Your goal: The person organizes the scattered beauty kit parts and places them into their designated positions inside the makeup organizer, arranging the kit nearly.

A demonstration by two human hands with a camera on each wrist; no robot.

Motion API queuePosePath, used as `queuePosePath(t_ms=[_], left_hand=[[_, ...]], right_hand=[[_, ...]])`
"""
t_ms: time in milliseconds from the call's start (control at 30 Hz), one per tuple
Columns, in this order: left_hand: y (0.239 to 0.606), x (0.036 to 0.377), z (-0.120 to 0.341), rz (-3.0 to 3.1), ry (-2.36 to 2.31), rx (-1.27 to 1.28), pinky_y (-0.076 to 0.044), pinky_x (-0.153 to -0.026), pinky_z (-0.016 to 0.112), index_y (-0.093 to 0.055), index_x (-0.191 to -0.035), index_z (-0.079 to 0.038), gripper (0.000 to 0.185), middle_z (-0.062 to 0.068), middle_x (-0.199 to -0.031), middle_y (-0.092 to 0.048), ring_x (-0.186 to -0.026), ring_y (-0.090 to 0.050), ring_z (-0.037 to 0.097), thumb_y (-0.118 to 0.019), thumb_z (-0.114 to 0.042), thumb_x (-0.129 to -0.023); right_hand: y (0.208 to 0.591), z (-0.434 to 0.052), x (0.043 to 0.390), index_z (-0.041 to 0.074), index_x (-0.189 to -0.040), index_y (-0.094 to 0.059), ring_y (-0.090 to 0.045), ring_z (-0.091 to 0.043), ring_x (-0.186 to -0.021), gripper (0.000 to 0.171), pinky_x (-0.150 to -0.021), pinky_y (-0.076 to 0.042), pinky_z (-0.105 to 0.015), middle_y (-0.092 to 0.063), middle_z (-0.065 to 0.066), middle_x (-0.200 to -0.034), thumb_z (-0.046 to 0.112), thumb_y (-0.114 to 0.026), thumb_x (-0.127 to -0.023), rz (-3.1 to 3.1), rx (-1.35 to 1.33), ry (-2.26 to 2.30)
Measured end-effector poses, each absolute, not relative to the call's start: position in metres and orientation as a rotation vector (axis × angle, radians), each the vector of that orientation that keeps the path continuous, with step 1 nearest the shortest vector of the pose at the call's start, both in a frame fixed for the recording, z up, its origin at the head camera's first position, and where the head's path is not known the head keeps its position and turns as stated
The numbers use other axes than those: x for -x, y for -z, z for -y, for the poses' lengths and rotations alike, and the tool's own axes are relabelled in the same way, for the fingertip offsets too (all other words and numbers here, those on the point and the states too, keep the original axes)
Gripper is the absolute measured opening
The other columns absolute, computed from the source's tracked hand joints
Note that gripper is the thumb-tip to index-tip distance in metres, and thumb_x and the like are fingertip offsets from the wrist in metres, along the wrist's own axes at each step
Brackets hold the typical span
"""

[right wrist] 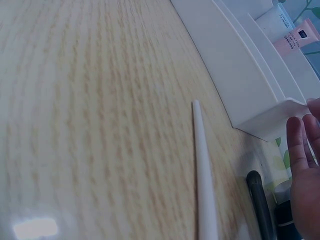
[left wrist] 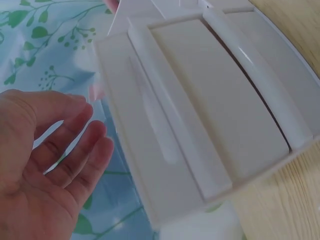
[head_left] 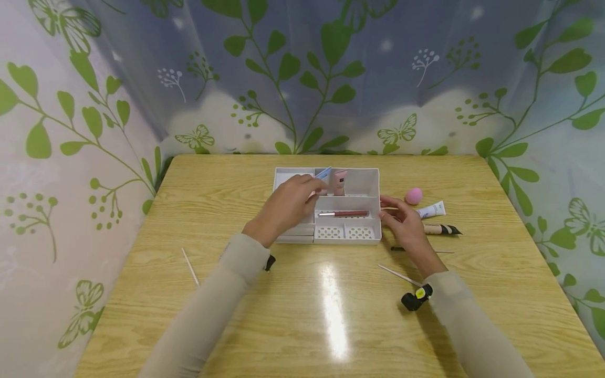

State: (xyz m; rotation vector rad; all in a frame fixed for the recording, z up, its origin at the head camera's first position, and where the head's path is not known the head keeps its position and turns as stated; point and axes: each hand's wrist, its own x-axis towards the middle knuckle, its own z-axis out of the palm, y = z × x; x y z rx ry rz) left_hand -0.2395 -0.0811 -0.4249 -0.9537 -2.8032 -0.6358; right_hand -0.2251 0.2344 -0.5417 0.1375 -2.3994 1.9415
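Hands (head_left: 289, 202) (head_left: 402, 220) flanking white organizer (head_left: 373, 181) edges.

- Left hand (left wrist: 47, 150), fingers straight and relaxed, holds nothing, at nine o'clock of a white organizer tray (left wrist: 210, 115).
- Leaf-print curtain (left wrist: 45, 35) at eleven o'clock; wooden table (left wrist: 295, 30) at two o'clock.

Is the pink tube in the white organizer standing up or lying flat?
Upright: the pink tube stands on end in a back compartment of the organizer, unlike the lip gloss lying flat in front.
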Motion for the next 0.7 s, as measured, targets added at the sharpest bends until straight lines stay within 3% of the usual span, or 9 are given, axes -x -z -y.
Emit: queuePosePath(t_ms=[700], left_hand=[[0.424,0.228,0.136,2.832,0.821,0.827,-0.061,-0.1,0.045,-0.074,-0.135,-0.008,0.03,0.009,-0.129,-0.076,-0.117,-0.072,0.029,-0.07,-0.008,-0.106]], right_hand=[[0.543,-0.235,0.225,-0.004,-0.152,-0.059,-0.065,0.0,-0.112,0.046,-0.097,-0.052,-0.009,-0.06,-0.032,-0.145,0.005,-0.067,-0.108,2.414,-0.134,-1.932]])
